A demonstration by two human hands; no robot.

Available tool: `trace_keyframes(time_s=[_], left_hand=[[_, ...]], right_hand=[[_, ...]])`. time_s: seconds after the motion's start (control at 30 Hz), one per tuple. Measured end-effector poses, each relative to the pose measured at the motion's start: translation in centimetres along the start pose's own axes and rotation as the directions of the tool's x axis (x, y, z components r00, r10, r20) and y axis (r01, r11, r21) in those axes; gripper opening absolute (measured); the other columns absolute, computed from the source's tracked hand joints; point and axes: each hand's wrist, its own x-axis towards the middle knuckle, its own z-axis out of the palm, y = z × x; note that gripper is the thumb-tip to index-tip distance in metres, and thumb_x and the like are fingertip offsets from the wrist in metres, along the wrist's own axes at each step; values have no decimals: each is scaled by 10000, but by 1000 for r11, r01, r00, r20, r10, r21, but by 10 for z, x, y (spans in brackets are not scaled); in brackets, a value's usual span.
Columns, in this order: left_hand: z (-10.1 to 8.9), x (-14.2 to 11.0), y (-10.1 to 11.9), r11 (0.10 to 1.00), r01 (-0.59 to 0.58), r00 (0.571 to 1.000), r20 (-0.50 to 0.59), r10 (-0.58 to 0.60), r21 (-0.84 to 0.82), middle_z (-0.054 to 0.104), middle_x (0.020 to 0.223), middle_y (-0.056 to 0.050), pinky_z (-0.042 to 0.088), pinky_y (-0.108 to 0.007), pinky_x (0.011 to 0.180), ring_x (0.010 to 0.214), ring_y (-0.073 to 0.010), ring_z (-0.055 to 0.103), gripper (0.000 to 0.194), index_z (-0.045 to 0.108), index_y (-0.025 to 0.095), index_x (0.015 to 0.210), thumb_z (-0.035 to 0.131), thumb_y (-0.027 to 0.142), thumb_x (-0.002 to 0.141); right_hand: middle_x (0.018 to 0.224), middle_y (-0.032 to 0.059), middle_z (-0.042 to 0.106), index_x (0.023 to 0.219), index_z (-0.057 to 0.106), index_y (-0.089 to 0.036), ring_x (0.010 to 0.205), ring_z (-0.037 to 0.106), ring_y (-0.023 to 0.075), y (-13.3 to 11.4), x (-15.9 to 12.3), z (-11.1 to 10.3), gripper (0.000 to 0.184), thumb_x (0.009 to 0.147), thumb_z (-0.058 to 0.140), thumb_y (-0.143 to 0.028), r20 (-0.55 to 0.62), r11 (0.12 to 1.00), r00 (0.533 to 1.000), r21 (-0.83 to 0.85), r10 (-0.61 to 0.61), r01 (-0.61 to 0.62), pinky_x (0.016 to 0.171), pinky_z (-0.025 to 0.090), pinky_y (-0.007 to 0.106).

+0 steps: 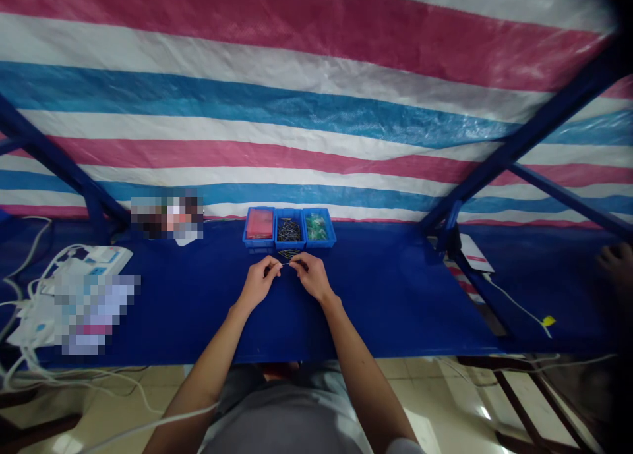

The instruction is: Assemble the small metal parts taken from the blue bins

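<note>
Striped sheet (316, 132), red, white and blue, hung as a backdrop, blue frame bars slanting at both sides. Below it, the blue counter (395, 299). Far left, white power strips (109, 259) in a tangle of cables; a cable also crosses low over the left forearm, so a snag looks possible should that arm swing out.

Toward the back of the counter, three blue bins side by side: left bin (259, 243) with red flat packets, middle bin (281, 244) with dark slender pieces, right bin (322, 243) with greenish clear packets. Middle bin well filled; a knock from the knuckles would probably spill it.

Left hand (258, 283): thumb and fingers pinched narrow at one end of a thin piece. Right hand (312, 279): likewise narrow, at the other end. Finger detail too small to read.

Just in front of the middle bin, a loose pile (288, 252) of dark slender pieces, very near the fingertips. A careless sweep could scatter it.

Smallest: the thin pale piece (285, 264), held between the two hands above the counter, near the pile. So slight a grip area suggests slipping as the chief risk; uneven pull from either side could flick it loose, and among the pile it would be hard to pick out.
</note>
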Motion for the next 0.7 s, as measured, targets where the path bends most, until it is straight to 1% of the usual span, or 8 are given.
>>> trace_keyframes(time_s=[0.17, 0.23, 0.3, 0.4, 0.5, 0.57, 0.63, 0.7], left_hand=[[0, -1, 1, 1000, 1, 1000, -6, -1, 1, 651, 736, -6, 447, -242, 686, 689, -152, 608, 277, 606, 186, 837, 517, 416, 963], [0, -1, 1, 1000, 1, 1000, -9, -1, -2, 653, 740, -9, 451, -242, 688, 694, -154, 612, 280, 608, 187, 836, 517, 420, 961], [0, -1, 2, 1000, 2, 1000, -12, -2, -7, 656, 744, -13, 460, -245, 692, 700, -158, 617, 284, 612, 187, 842, 516, 428, 959], [0, 0, 3, 999, 12, 1000, -25, -13, -37, 651, 744, -15, 475, -246, 701, 708, -158, 622, 278, 615, 185, 855, 526, 429, 952], [-1, 0, 2, 996, 34, 998, -52, -38, -80, 637, 735, -8, 480, -239, 691, 696, -147, 617, 263, 617, 182, 870, 539, 423, 945], [-1, 0, 1, 993, 52, 996, -67, -59, -103, 625, 718, -1, 475, -233, 668, 668, -138, 604, 262, 616, 183, 883, 543, 428, 942], [0, 1, -1, 990, 64, 995, -73, -73, -122, 614, 708, 4, 467, -229, 650, 644, -131, 587, 271, 616, 183, 903, 539, 439, 944], [0, 1, -1, 989, 66, 994, -73, -76, -135, 606, 706, 4, 460, -227, 642, 641, -130, 578, 277, 615, 183, 920, 533, 446, 947]], right_hand=[[772, 27, 676, 805, 686, -205, 672, 593, 154, -3, 0, -3, 255, 964, 562, -362, -15, 997, 1000, -70, -15, 14, 649, 449, 256], [747, 27, 669, 784, 680, -203, 659, 586, 155, -4, 0, -3, 282, 962, 564, -388, -17, 997, 1000, -72, -6, 4, 639, 446, 258], [766, 32, 681, 798, 687, -202, 659, 595, 156, -3, 1, -3, 262, 949, 581, -389, -17, 999, 1000, -40, 16, -16, 630, 454, 256], [816, 33, 699, 859, 699, -204, 643, 609, 152, 0, 2, -1, 181, 908, 622, -360, -34, 997, 997, 55, 64, -62, 620, 475, 254], [774, 19, 685, 911, 699, -197, 588, 594, 143, 4, 5, -2, 153, 884, 634, -333, -103, 983, 989, 158, 109, -92, 601, 478, 256], [705, 9, 659, 932, 705, -188, 573, 585, 147, 4, 11, -6, 170, 891, 618, -328, -171, 979, 978, 184, 122, -90, 595, 470, 258], [685, 12, 655, 941, 718, -182, 588, 592, 155, 1, 22, -11, 198, 901, 602, -337, -248, 985, 962, 154, 114, -77, 616, 472, 265], [745, 35, 686, 939, 731, -180, 633, 609, 167, -4, 37, -16, 222, 895, 614, -362, -298, 994, 950, 87, 94, -71, 643, 480, 274]])
